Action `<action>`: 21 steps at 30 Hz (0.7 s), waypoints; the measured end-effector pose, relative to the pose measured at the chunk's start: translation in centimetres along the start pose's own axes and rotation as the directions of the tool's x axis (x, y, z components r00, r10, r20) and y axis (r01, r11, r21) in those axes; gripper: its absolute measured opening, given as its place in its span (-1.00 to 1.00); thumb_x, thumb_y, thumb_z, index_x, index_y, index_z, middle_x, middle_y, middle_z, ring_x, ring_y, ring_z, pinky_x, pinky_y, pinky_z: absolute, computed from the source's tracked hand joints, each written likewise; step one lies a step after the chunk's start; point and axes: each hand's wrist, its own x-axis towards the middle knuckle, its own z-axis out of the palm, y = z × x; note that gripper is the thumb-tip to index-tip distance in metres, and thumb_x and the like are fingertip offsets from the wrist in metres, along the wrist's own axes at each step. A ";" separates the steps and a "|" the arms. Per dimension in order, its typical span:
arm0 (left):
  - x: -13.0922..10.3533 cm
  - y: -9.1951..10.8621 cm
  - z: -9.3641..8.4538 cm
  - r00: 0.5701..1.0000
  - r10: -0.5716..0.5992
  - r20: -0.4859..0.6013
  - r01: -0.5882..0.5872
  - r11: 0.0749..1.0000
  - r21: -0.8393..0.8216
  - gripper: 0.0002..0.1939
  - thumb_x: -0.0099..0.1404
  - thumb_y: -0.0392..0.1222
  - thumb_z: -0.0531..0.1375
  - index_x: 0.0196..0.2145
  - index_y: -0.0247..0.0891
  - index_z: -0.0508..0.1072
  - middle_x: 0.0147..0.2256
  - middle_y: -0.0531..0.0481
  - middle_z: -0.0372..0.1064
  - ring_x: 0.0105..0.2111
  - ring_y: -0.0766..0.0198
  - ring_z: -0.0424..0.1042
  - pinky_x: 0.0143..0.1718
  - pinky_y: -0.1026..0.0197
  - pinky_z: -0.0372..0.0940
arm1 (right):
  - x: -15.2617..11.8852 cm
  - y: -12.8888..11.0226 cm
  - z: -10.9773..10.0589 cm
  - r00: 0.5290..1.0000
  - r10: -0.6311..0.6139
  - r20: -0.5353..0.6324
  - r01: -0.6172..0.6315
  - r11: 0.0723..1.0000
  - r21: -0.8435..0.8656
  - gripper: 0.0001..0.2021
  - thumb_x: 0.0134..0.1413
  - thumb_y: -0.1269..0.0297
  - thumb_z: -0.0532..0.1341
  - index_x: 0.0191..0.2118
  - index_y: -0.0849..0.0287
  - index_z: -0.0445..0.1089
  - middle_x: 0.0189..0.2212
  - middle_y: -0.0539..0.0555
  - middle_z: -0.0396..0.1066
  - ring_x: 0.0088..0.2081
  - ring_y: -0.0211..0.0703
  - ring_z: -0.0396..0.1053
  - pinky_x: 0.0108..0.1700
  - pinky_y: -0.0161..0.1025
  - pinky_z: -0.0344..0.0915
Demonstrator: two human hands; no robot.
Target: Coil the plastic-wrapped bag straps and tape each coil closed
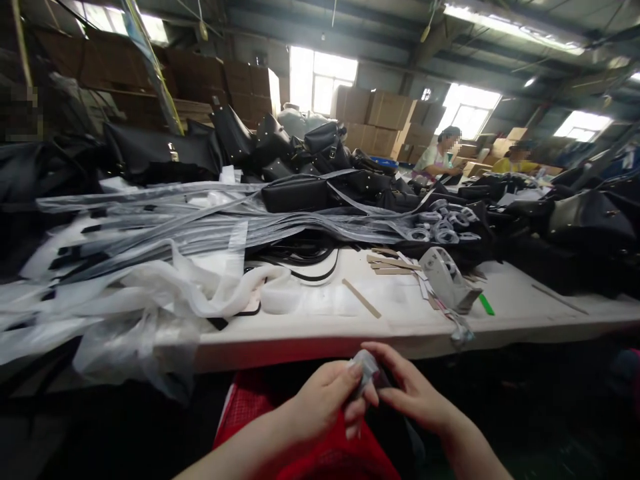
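My left hand is closed around a small grey crumpled piece that looks like plastic wrapping, in front of the table's near edge and above my lap. My right hand is just to the right of it. Its thumb and index finger are apart in a curve, with the index fingertip close to the top of the grey piece. I cannot tell whether that fingertip touches it. Beyond my hands, a thin tan strip lies on the white tabletop.
Long plastic-wrapped straps stretch across the table before piled black bags. White foam wrapping drapes at left. A grey tape dispenser stands right of centre, near a green piece. Two people work in the background.
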 end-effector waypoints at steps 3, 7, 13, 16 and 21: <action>1.2 0.8 0.1 0.878 0.277 -0.391 -0.277 0.959 0.056 -0.44 0.27 0.30 0.02 -0.27 -0.32 0.41 -0.60 0.10 0.16 -0.60 0.34 0.23 -0.50 0.27 0.22 | -0.3 -0.2 5.0 0.980 0.127 0.152 -0.126 0.992 -0.019 -0.58 0.16 -0.07 0.14 -0.29 0.25 0.46 -0.48 0.04 0.38 -0.41 -0.22 0.32 -0.33 -0.31 0.28; 1.9 -0.6 -3.4 0.500 0.717 -0.485 -0.277 0.663 0.695 -0.48 0.39 0.16 -0.12 -0.09 -0.30 0.40 -0.38 -0.11 0.38 -0.29 0.15 0.40 -0.09 0.08 0.28 | -1.6 -0.9 7.7 0.901 0.135 0.412 -0.221 0.961 0.169 -0.45 0.10 -0.21 0.13 -0.34 0.30 0.47 -0.61 -0.02 0.24 -0.59 -0.41 0.10 -0.56 -0.44 0.02; 0.8 -3.8 -5.1 0.873 0.481 0.086 -0.211 0.213 0.954 -0.48 0.33 0.15 -0.06 -0.33 -0.28 0.51 -0.37 -0.25 0.46 -0.31 0.04 0.43 -0.18 0.04 0.28 | -0.9 -1.6 -0.3 0.982 0.167 0.091 -0.178 0.975 0.131 -0.43 0.14 -0.18 0.06 -0.47 0.31 0.40 -0.82 -0.07 0.12 -0.79 -0.41 -0.01 -0.70 -0.42 -0.03; 0.7 -3.7 -2.6 0.983 0.167 -0.077 -0.046 0.629 0.776 -0.31 0.35 0.27 -0.22 -0.60 -0.25 0.37 -0.66 -0.04 0.25 -0.63 0.27 0.24 -0.50 0.20 0.20 | -0.2 -1.4 -2.9 0.980 0.070 -0.188 -0.115 0.964 -0.241 -0.64 0.07 0.00 0.21 -0.28 0.26 0.44 -0.48 0.11 0.45 -0.46 -0.16 0.39 -0.37 -0.26 0.35; 1.2 -1.2 0.8 0.992 -0.098 -0.076 0.093 0.994 -0.064 -0.26 0.17 0.49 -0.10 -0.54 -0.30 0.37 -0.81 0.17 -0.01 -0.81 0.39 0.01 -0.70 0.28 0.08 | -0.3 -0.7 1.3 0.999 0.006 0.038 0.003 0.973 -0.231 -0.70 0.06 0.22 0.22 -0.07 0.17 0.39 -0.13 0.13 0.42 -0.09 -0.03 0.36 0.03 -0.15 0.27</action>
